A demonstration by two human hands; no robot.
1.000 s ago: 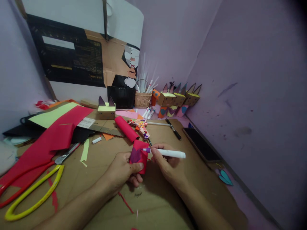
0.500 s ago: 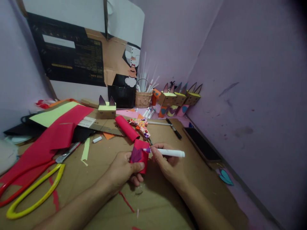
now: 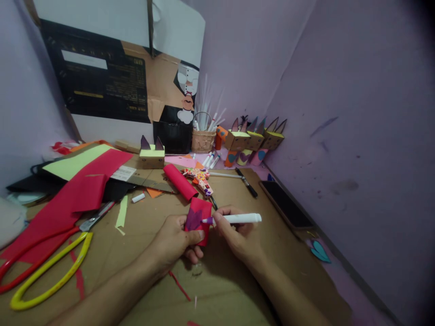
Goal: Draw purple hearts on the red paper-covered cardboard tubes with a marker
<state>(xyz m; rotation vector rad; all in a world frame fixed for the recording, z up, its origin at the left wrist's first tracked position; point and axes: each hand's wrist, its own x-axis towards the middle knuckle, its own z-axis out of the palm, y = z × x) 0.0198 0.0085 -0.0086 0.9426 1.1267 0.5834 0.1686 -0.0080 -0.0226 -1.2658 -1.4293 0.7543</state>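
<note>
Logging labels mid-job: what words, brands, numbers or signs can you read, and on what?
Nothing legible.
Large carton: small gold lettering on its black panel, too blurred to read.
White label on the cardboard strip: print too small to read.
Marker in the right hand: no lettering can be made out.

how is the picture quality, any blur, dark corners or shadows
Head view: dim overall, upper right corner nearly black; small print on the cardboard box too soft to read; purple-tipped marker outlined clearly enough; shadow darkens the cardboard mat below the right hand.
</note>
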